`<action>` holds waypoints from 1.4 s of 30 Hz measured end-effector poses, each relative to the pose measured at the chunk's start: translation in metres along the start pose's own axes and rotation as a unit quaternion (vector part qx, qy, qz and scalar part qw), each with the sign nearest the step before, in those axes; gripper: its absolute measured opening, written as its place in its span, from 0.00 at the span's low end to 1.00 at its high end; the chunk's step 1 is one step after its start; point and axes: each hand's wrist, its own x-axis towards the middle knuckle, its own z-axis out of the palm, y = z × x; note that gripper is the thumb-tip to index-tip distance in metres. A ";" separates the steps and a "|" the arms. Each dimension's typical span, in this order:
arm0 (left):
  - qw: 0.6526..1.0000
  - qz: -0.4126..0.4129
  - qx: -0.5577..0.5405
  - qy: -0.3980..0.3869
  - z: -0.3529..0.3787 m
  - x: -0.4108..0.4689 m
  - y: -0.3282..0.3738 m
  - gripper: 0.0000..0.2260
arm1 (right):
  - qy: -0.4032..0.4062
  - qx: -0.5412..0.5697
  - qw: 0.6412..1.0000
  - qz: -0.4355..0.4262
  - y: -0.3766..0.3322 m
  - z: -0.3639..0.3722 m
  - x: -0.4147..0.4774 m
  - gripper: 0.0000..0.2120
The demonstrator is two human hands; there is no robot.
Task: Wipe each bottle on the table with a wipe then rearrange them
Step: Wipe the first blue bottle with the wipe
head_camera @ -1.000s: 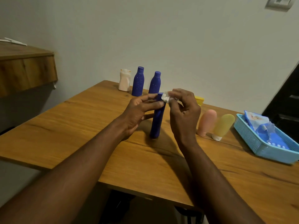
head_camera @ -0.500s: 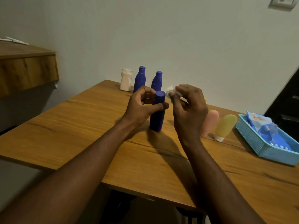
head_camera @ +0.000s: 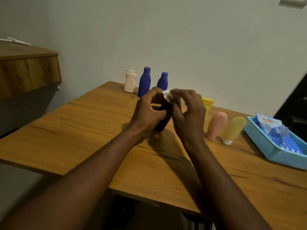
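A dark blue bottle (head_camera: 163, 120) stands tilted on the wooden table (head_camera: 86, 130), its top hidden by my hands. My left hand (head_camera: 147, 112) grips its upper part. My right hand (head_camera: 187, 112) pinches a small white wipe (head_camera: 166, 94) against the bottle's top. Two more blue bottles (head_camera: 144, 82) (head_camera: 163, 81) and a white bottle (head_camera: 130, 81) stand in a row at the back by the wall. A pink bottle (head_camera: 216, 125) and a yellow bottle (head_camera: 234, 130) stand cap-down to the right. A yellow container (head_camera: 207, 103) shows behind my right hand.
A light blue basket (head_camera: 265, 145) with a blue wipes pack (head_camera: 272, 127) sits at the table's right. A wooden shelf (head_camera: 28, 70) juts from the wall at left. A dark door stands at the far right.
My right hand has brought the wipe back onto the top of the blue bottle, covering its cap. My left hand has closed higher around the bottle, which now leans.
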 end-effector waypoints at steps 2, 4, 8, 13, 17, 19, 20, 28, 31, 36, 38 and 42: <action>1.000 0.005 0.005 0.000 -0.001 0.000 0.001 0.17 | -0.026 -0.007 0.999 -0.037 -0.002 -0.001 -0.001 0.13; 1.000 0.011 0.007 0.007 -0.001 0.000 0.001 0.16 | -0.048 -0.009 0.997 -0.062 -0.005 -0.001 -0.002 0.16; 1.000 0.009 0.008 0.001 -0.001 0.000 0.000 0.16 | -0.002 0.005 1.000 -0.029 -0.003 -0.001 0.000 0.12; 1.000 0.003 0.001 0.002 0.000 -0.001 0.003 0.18 | -0.009 -0.007 1.000 -0.019 0.003 -0.005 0.002 0.12; 1.000 0.002 0.002 0.005 -0.001 -0.001 0.000 0.17 | -0.045 -0.011 0.997 -0.057 -0.007 -0.003 0.000 0.16; 1.000 0.004 0.006 0.006 0.000 0.000 0.001 0.17 | -0.027 -0.003 0.999 -0.044 -0.008 -0.002 0.000 0.15; 1.000 0.005 0.007 0.003 0.000 0.000 0.002 0.17 | -0.014 0.001 0.999 -0.031 -0.006 -0.002 0.001 0.15; 1.000 -0.001 0.010 0.009 0.002 0.000 -0.001 0.17 | -0.038 0.000 0.999 -0.039 -0.009 -0.004 0.001 0.17; 1.000 0.015 0.015 0.022 0.000 0.000 -0.001 0.14 | -0.036 0.020 0.998 -0.042 -0.014 -0.003 0.000 0.16; 1.000 -0.001 -0.003 0.015 0.001 -0.001 0.004 0.20 | 0.061 0.050 0.997 0.011 -0.001 -0.011 0.004 0.13; 1.000 -0.001 0.000 0.013 0.003 -0.001 0.005 0.20 | 0.051 0.045 0.998 0.015 0.003 -0.011 0.005 0.12; 1.000 -0.016 -0.002 0.017 0.002 -0.002 0.003 0.21 | -0.037 0.019 0.999 -0.022 0.002 -0.006 0.002 0.13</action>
